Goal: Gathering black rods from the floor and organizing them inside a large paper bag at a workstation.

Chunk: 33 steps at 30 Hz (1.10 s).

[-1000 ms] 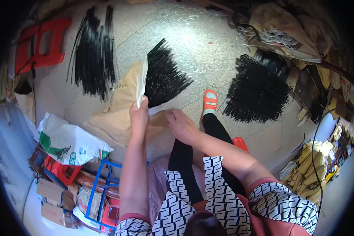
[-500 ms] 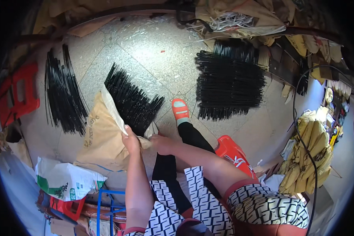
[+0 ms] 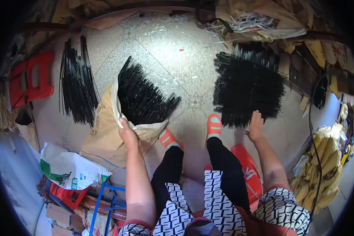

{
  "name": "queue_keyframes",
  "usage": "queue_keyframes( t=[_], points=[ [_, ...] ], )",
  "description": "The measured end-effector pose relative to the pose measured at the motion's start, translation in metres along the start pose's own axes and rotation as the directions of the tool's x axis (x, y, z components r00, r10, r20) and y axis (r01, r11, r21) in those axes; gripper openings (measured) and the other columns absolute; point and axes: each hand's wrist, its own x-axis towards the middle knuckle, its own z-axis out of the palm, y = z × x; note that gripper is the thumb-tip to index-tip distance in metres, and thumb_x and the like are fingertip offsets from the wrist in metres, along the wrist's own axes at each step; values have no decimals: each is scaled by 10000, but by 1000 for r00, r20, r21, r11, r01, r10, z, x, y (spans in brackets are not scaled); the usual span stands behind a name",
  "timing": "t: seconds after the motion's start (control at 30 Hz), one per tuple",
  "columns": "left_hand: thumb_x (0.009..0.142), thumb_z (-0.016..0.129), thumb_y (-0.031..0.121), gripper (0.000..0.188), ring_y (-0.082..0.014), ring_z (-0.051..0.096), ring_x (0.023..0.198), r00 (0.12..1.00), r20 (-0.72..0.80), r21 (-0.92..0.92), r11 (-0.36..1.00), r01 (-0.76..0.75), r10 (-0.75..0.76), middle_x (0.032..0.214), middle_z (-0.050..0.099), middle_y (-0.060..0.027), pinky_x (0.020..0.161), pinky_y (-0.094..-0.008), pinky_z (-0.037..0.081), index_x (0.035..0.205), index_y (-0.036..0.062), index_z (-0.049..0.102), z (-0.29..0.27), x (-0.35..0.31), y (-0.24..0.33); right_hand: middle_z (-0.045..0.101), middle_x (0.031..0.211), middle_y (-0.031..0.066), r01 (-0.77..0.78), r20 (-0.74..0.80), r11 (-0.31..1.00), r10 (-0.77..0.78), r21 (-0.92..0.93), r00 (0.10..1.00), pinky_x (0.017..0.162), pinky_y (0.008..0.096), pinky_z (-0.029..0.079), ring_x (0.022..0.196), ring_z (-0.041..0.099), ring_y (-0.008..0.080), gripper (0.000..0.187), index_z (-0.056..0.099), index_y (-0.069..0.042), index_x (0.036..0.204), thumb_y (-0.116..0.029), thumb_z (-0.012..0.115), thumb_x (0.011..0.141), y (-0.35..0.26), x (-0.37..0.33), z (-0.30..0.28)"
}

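Observation:
A brown sack (image 3: pixel 106 135) with a pale lining lies on the floor, its mouth round a bundle of thin black rods (image 3: pixel 143 96) that stick out at the far end. The near ends of the rods are hidden inside. My left hand (image 3: pixel 129 135) is closed on the rim of the sack's mouth. Off to the right, my right hand (image 3: pixel 256 128) has its fingers stretched out and nothing in them. It is at the near edge of a large stack of the same black rods (image 3: pixel 247 86); whether it touches them I cannot tell.
Another bundle of black rods (image 3: pixel 78 86) lies at the left, by a red plastic stool (image 3: pixel 31 78). A white and green bag (image 3: pixel 73 169) and a blue metal frame (image 3: pixel 110 202) are at the lower left. Another red stool (image 3: pixel 247 173) stands by my right leg. Folded brown sacks (image 3: pixel 322 169) are at the right.
My right hand has let go of the sack's mouth and moved right to the large stack. The sack's mouth gapes wider at its right side. My left hand stays on the rim.

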Motion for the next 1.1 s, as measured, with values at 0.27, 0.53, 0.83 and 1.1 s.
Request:
queue_keyframes(
  t=[0.27,0.53,0.83,1.1],
  points=[
    [984,464,382,508,-173,528,1100,1000,18,-76,997,3,-2,1233,554,-59,962,-323,415,1335,14,470,16,49,11,48,1547,223,10,105,972,15,-236,994,1158,493,73,1438,58,370,1235,99,37,1469,-432,830,590,36,87,-12],
    [975,494,368,507,-189,500,1166,992,102,-181,982,-53,72,1289,533,-72,1005,-321,370,1337,14,463,36,87,28,55,1523,282,145,-5,956,-151,-256,989,1160,494,73,1427,44,404,1196,146,90,1439,-542,766,635,57,121,15],
    [972,492,400,544,-180,517,1136,976,210,-24,998,-55,58,1277,540,-71,988,-309,391,1342,3,457,49,110,17,159,1487,298,370,-322,929,-349,4,880,1150,494,148,1388,157,450,1161,137,137,1411,-533,740,678,87,135,40],
    [937,516,477,633,-207,539,1094,982,176,73,994,-81,67,1248,549,-93,942,-320,422,1344,-3,444,44,127,12,166,1464,331,376,-155,920,-390,-110,908,1135,540,142,1364,150,497,1135,257,146,1373,-627,691,665,64,127,36]
  ],
)
